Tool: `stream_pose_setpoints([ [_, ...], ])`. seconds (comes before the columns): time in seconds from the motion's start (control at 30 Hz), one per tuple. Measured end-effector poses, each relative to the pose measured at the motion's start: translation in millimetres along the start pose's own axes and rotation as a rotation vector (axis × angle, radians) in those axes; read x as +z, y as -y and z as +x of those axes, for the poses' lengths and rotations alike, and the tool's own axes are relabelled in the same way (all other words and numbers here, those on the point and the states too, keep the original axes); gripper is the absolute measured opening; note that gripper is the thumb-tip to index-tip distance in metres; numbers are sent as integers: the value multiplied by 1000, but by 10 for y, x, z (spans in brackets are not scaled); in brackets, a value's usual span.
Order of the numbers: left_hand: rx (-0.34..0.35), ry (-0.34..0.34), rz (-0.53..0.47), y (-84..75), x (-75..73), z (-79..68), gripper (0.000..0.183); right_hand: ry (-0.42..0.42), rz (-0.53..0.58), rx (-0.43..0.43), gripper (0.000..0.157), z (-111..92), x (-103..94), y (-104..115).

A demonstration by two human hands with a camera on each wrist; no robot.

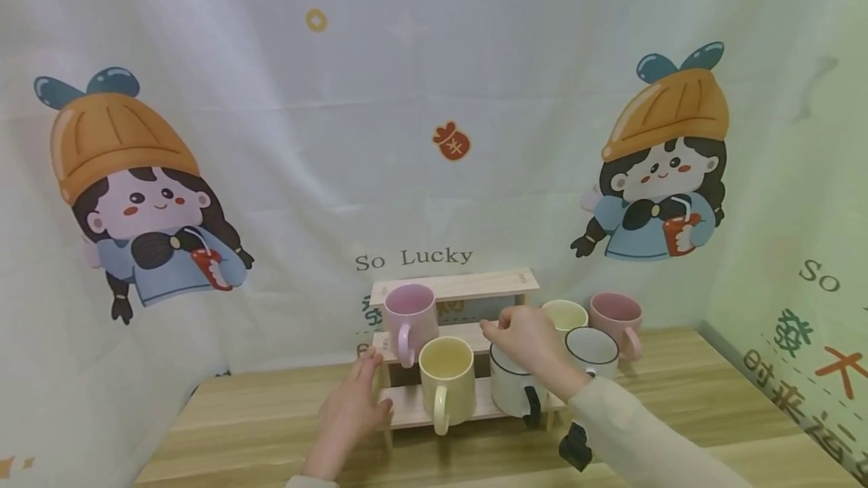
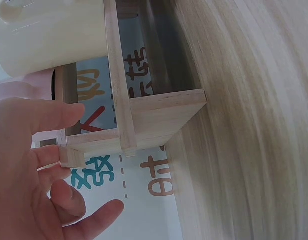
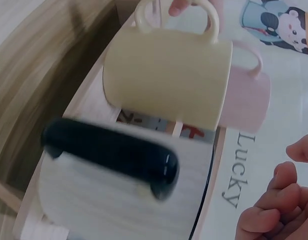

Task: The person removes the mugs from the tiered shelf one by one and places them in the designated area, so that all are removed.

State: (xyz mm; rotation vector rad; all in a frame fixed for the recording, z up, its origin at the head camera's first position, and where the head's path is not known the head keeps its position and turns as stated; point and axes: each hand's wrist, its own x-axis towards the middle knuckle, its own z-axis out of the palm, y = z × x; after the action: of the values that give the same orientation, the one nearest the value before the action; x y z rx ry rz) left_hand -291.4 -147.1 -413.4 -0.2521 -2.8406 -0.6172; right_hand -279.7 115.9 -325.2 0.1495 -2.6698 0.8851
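My left hand [image 1: 353, 405] is at the left end of a small wooden tiered shelf [image 1: 487, 286]. Its fingers reach round the end of the middle tier in the left wrist view. My right hand [image 1: 529, 333] is over a white mug [image 1: 508, 390] with a black rim and black handle, on the lowest tier. In the right wrist view its fingers are loosely bent, apart from the mug, with nothing between them. Left of that mug, a pale yellow mug [image 1: 456, 390] stands on the same tier. A lilac mug [image 1: 417, 322] stands on the middle tier.
Right of the shelf are another black-rimmed white mug [image 1: 591, 346], a pale yellow mug [image 1: 566, 315] and a pink mug [image 1: 613, 315]. Everything stands on a wood-grain table [image 1: 258, 428]. A printed cloth [image 1: 325, 157] hangs behind.
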Motion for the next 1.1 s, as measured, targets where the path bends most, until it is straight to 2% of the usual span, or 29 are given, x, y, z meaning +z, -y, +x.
stream_pose_setpoints([
  [0.33,19,-9,6,34,18,-44,74,-10,-12,-105,45,3,218,235],
  [0.5,18,-16,-2,24,-4,-26,74,11,-30,-94,45,73,268,356],
  [0.8,16,-17,1,36,-5,1,74,82,19,-37,47,164,394,545],
  [1.1,11,-10,-6,32,1,7,74,124,28,-31,47,203,553,632],
])
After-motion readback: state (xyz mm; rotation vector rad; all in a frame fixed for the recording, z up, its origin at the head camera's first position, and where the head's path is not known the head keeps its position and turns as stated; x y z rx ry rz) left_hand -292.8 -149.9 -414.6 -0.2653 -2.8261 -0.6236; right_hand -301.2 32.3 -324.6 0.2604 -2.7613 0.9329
